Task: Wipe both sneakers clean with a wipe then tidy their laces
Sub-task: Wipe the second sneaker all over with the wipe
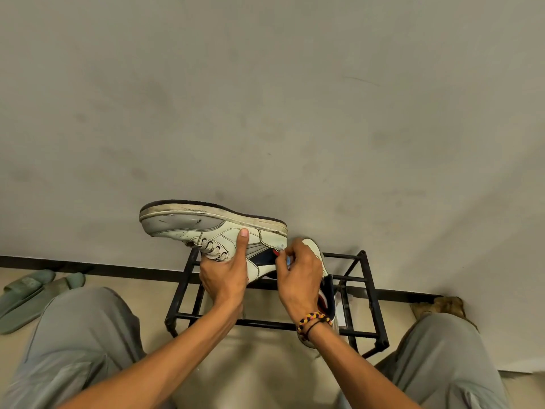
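At the bottom of the frame, closest to the camera, are two knees in grey trousers, one at the lower left and one at the lower right. Two bare arms reach up between them.

In the middle of the frame the left hand holds a white and grey sneaker in the air. The shoe is turned on its side with the sole on top and the toe pointing to the left. The fingers wrap under the shoe near the laces, and the thumb presses flat on its side.

Just to the right, the right hand pinches a small pale wipe in curled fingers. The wipe touches the heel end of the shoe, next to a dark blue patch. I think this is the wiping step.

The shoe looks light, as one hand holds it up. The sole looks stiff and the sides look softer, so the middle is a good place to hold. The wipe looks soft and thin. The laces look floppy.

A second sneaker sits on a black metal rack behind the right hand, partly hidden.

Counting: two sneakers, one wipe, one rack. Two green slippers lie on the floor at the left edge. A braided bracelet is on the right wrist.
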